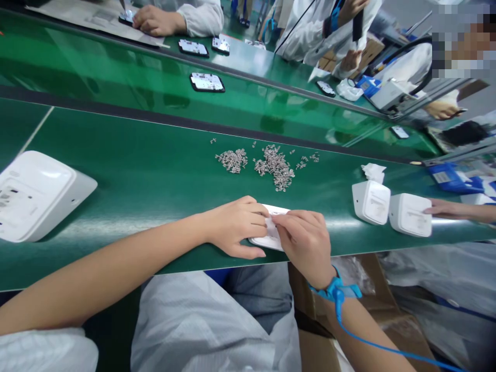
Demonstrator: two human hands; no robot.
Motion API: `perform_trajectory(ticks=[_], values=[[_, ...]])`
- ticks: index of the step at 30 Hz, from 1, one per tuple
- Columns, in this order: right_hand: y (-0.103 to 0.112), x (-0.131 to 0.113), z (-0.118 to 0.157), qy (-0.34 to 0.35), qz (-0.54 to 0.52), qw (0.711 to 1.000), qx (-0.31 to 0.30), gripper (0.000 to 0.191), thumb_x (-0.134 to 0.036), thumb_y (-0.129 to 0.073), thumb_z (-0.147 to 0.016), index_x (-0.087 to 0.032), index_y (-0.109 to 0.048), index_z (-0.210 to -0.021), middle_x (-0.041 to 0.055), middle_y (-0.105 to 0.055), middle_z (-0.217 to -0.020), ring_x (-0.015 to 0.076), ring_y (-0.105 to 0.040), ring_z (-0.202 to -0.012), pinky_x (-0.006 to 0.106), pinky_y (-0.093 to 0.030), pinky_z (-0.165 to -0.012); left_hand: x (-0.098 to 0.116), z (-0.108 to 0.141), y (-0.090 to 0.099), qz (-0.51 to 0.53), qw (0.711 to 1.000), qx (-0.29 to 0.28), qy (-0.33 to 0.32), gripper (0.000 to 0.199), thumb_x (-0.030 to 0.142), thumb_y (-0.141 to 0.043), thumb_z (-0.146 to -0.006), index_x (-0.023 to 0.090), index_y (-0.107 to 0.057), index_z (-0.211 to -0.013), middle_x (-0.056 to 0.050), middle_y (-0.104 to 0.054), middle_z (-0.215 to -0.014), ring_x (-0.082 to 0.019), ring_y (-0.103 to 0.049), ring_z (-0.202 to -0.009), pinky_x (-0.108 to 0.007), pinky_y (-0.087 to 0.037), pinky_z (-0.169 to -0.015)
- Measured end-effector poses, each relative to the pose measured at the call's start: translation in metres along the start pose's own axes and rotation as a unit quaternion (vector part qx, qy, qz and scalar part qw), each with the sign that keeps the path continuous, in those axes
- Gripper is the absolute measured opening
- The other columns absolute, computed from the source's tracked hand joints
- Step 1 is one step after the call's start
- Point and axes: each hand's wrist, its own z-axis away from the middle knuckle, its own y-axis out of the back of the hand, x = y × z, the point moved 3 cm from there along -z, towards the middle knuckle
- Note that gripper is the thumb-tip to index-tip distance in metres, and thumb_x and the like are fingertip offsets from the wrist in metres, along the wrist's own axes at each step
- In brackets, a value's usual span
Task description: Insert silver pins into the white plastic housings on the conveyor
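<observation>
A white plastic panel [273, 238] lies flat near the front edge of the green bench, partly covered by both hands. My left hand [241, 227] holds its left side, fingers bent over the top and thumb stretched along the near edge. Over the panel's right half, my right hand [307, 242] has thumb and forefinger pinched together against its surface. Whatever sits in that pinch is hidden. A blue wrist strap [336, 290] with a cord is on my right wrist. Beyond the panel are two loose heaps of small metal pieces, a smaller heap [233, 160] and a larger heap [276, 166].
A large white housing [46, 194] lies at left. Two white housings [372, 202] [411, 214] stand at right, one touched by another person's hand [445, 208]. Behind a dark rail, a green conveyor carries a circuit board in a black case [207, 82]. Co-workers sit across.
</observation>
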Motion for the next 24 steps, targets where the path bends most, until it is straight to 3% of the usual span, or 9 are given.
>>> perform_trajectory(ticks=[10,16,24], values=[[0.003,-0.006,-0.009,0.11,0.024,0.991,-0.074,0.019,-0.009,-0.049,-0.099,-0.015,-0.066,-0.091,0.0063,-0.069,-0.083,0.0204,-0.056,-0.088,0.035,-0.04,-0.079,0.0,-0.001,0.001,-0.006,0.999,-0.032,0.002,0.036,0.048,-0.052,-0.097,0.017,-0.064,-0.087,-0.009,-0.069,-0.092,-0.024,-0.063,-0.1,-0.041,-0.038,-0.089],[0.003,0.007,-0.015,0.006,0.002,1.0,-0.012,0.005,-0.011,-0.062,-0.092,-0.016,-0.065,-0.091,0.0049,-0.069,-0.087,0.0217,-0.052,-0.088,0.035,-0.045,-0.083,0.001,-0.001,0.001,-0.021,0.999,-0.037,-0.004,0.038,0.052,-0.052,-0.097,0.017,-0.064,-0.088,-0.009,-0.071,-0.095,-0.024,-0.064,-0.1,-0.042,-0.038,-0.09],[-0.009,0.024,-0.023,-0.072,-0.009,0.993,-0.091,0.015,-0.021,-0.068,-0.084,-0.015,-0.068,-0.098,0.0071,-0.067,-0.096,0.0248,-0.053,-0.095,0.041,-0.046,-0.087,0.0,0.002,0.0,-0.014,1.0,-0.018,-0.004,0.038,0.05,-0.054,-0.097,0.015,-0.065,-0.09,-0.008,-0.071,-0.095,-0.024,-0.065,-0.102,-0.041,-0.039,-0.089]])
